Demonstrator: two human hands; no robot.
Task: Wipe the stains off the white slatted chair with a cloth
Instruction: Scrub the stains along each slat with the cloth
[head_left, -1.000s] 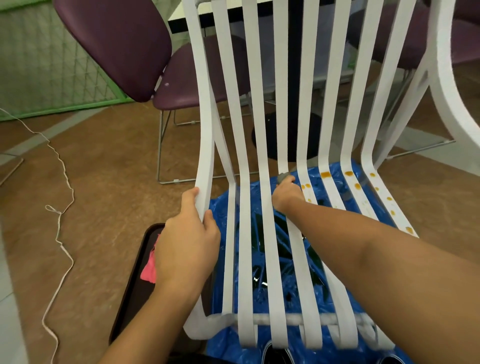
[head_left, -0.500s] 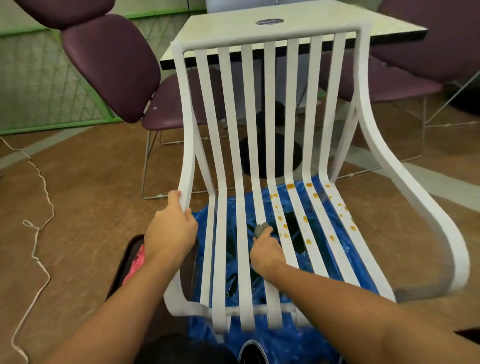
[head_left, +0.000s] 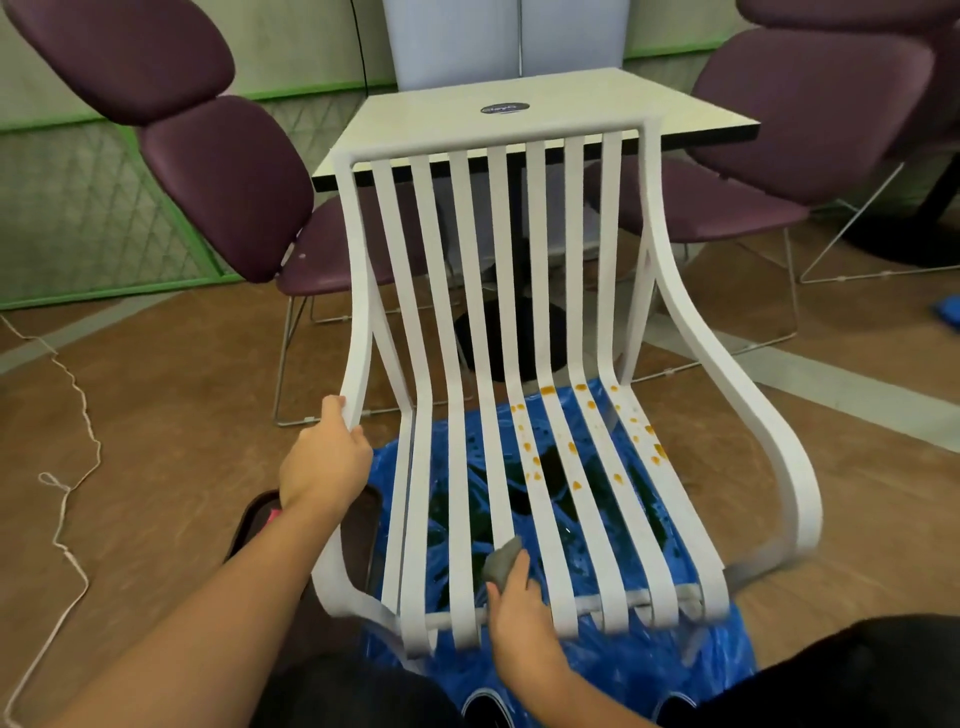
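Both hands are on the chair (head_left: 795, 483). Far left, a white cord (head_left: 78, 415) trails over the brown floor. A dark tray (head_left: 249, 530) lies on the floor by the chair's left side, and something pink (head_left: 273, 515) on it shows past my wrist. My left hand (head_left: 324, 462) still grips the left side rail with the thumb over its edge, where it was half a second ago. My right hand (head_left: 519, 608) holds the grey cloth (head_left: 501, 558) bunched in its fingers against a middle slat. It has slid down that slat since the earlier frame, from mid-seat to near the front end. Orange stains (head_left: 577, 484) dot the slats right of the cloth, towards the back of the seat and apart from it, as before. A blue sheet (head_left: 623, 670) lies under the seat. Behind the chair stands a bench (head_left: 441, 111), with purple chairs (head_left: 223, 182) on either side.
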